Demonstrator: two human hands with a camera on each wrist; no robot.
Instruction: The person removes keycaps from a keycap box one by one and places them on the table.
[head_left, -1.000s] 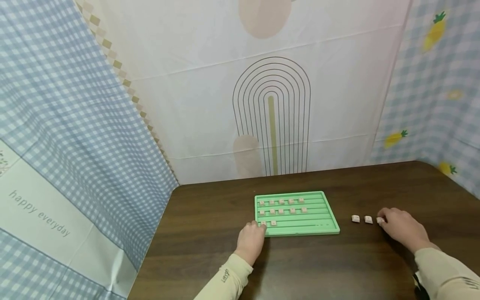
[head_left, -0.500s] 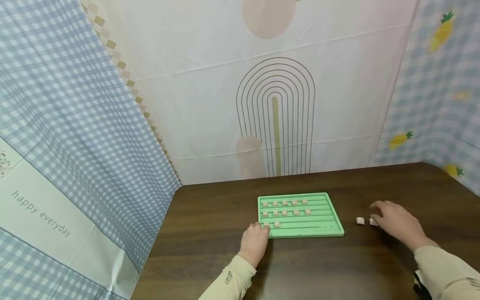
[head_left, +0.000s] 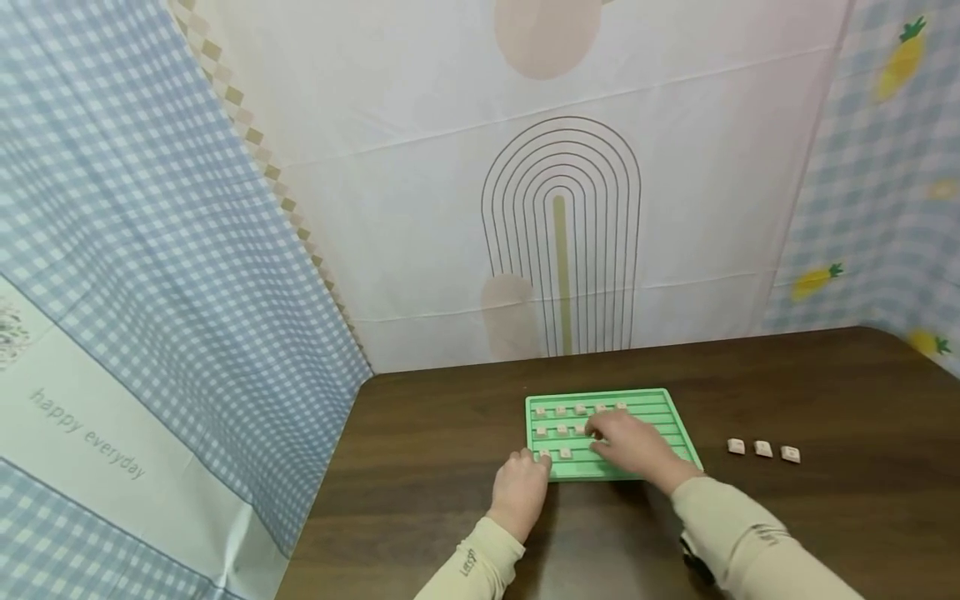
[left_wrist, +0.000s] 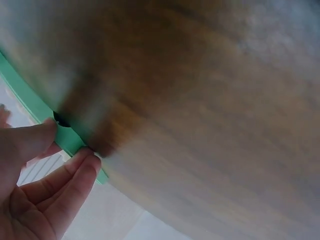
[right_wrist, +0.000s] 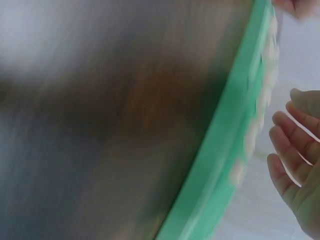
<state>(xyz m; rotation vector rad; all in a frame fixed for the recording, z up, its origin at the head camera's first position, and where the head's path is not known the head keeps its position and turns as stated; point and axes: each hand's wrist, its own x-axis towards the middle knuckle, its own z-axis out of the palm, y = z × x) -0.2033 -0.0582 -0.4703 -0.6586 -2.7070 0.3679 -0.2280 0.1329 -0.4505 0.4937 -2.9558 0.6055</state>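
Note:
A green slotted tray (head_left: 670, 419) lies on the dark wooden table (head_left: 750, 375). Small pinkish keycaps (head_left: 561, 410) sit in its upper rows, with two more in the near left row. My left hand (head_left: 521, 490) pinches the tray's near left corner; in the left wrist view the thumb and fingers (left_wrist: 75, 172) close on the green edge (left_wrist: 67, 139). My right hand (head_left: 632, 446) hovers over the middle of the tray, fingertips at the second row. In the right wrist view its fingers (right_wrist: 295, 150) are loosely spread beside the tray rim (right_wrist: 220, 165), and nothing shows between them.
Three loose keycaps (head_left: 762, 450) lie in a row on the table, right of the tray. Patterned cloth walls (head_left: 187, 250) close in the table at the back, left and right. Bare wood lies in front of the tray.
My right hand has left the loose keycaps at the right and swung left over the tray. All three loose keycaps remain on the table. The left hand kept its hold on the tray corner.

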